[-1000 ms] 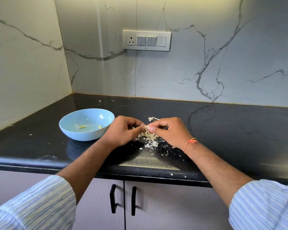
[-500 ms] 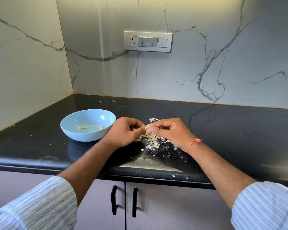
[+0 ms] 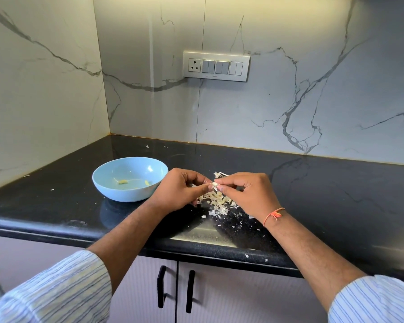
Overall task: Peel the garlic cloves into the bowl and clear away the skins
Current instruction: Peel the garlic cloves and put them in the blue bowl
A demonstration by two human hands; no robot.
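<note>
Centrally, hands: the left hand (image 3: 181,190) and right hand (image 3: 248,192) meet fingertip to fingertip just above the counter, both curled and pinching one small garlic clove (image 3: 214,184).
Clove: mostly hidden by the fingertips; whether any skin clings to it is hard to make out.
Skins: a pale heap of garlic skins (image 3: 216,201) lies on the black countertop (image 3: 336,194) under the hands, partly covered by them, with flecks scattered toward the counter edge.
Bowl: the light blue bowl (image 3: 107,183) sits left of centre, just beside the left hand, holding a few small yellowish pieces too small to identify.
Sleeves: striped cuffs cut off at the lower corners.
Wrist: an orange thread (image 3: 274,215) circles the right one.
</note>
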